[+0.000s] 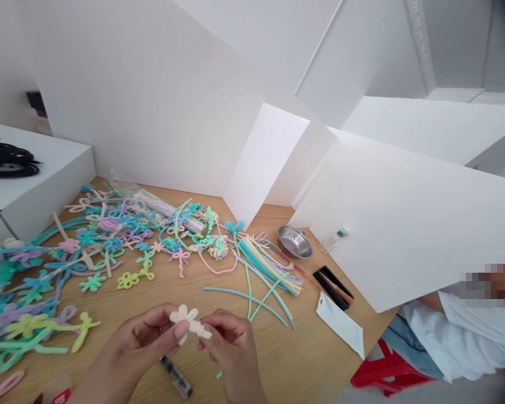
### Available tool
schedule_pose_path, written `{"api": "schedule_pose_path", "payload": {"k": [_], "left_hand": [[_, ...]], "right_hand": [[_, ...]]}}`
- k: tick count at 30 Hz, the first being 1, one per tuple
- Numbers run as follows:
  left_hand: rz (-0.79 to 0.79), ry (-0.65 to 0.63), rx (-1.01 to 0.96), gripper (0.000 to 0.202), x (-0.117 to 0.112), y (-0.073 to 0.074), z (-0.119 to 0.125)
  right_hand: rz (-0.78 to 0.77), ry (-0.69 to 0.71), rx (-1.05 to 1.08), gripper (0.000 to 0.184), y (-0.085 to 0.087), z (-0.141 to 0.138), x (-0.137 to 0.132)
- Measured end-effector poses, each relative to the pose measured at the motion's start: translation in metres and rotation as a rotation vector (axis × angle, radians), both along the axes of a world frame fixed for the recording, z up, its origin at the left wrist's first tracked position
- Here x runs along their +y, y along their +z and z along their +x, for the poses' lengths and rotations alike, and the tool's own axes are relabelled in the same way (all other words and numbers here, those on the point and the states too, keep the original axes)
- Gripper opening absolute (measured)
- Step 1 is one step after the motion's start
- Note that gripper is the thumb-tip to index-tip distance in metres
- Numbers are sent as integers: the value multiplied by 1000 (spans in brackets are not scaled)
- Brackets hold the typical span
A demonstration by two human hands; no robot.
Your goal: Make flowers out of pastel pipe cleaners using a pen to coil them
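Observation:
Over the front of the wooden table, both my hands grip a cream pipe-cleaner flower [188, 315] with rounded loop petals and a short twisted stem. My left hand [145, 343] pinches it at the petals, thumb lying across the front. The fingers of my right hand [231, 342] close round the stem's end, which points right. Below my hands lies a dark capped pen or marker [175, 377]. A small green scrap [219, 375] rests beside my right hand.
Many pastel pipe-cleaner flowers [128, 279] cover the table's left. A bundle of straight pipe cleaners [273, 269], a metal bowl [294, 241], a black case [333, 287] and a white packet [340, 325] lie right. White panels stand behind; a person [480, 331] sits at far right.

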State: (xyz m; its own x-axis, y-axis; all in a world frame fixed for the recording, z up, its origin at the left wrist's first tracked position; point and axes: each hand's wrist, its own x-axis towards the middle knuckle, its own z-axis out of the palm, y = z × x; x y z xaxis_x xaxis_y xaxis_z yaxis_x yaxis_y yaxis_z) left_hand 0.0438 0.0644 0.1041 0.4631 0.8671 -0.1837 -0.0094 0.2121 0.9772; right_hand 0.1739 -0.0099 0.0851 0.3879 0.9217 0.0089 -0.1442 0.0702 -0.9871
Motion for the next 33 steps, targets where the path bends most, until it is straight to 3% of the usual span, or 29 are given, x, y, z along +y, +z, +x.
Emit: {"api": "schedule_pose_path", "payload": {"k": [2, 5, 8, 10, 12, 14, 17, 20, 22, 24, 28, 33], "left_hand": [[22, 69, 7, 35, 0, 7, 7], [68, 112, 23, 41, 2, 11, 14], [122, 134, 57, 41, 2, 3, 13], [180, 140, 92, 37, 2, -6, 8], [253, 94, 130, 28, 2, -15, 3], [273, -44, 130, 20, 3, -21, -2], [99, -226, 37, 15, 4, -23, -7], [-58, -213, -69, 15, 4, -22, -8], [-119, -153, -110, 16, 3, -22, -7], [-135, -96, -110, 17, 3, -23, -6], [-66, 18, -96, 17, 2, -26, -4], [81, -8, -3, 23, 2, -28, -4]], "right_hand": [[12, -46, -111, 18, -1, -6, -2], [-51, -70, -477, 20, 3, -13, -7], [-129, -64, -851, 21, 7, -15, -12], [-128, -80, -967, 19, 9, -10, -12], [-107, -105, -955, 16, 13, 0, -11], [-86, -118, -847, 13, 17, 10, -8], [-54, -90, -569, 13, 18, 20, -4], [-18, -42, -324, 15, 12, 16, -1], [-15, -28, -274, 15, 7, 9, -1], [-29, -47, -343, 16, 4, 1, -3], [-48, -96, -702, 19, 2, -12, -9], [42, -152, -1068, 13, 3, -10, -13]]}}
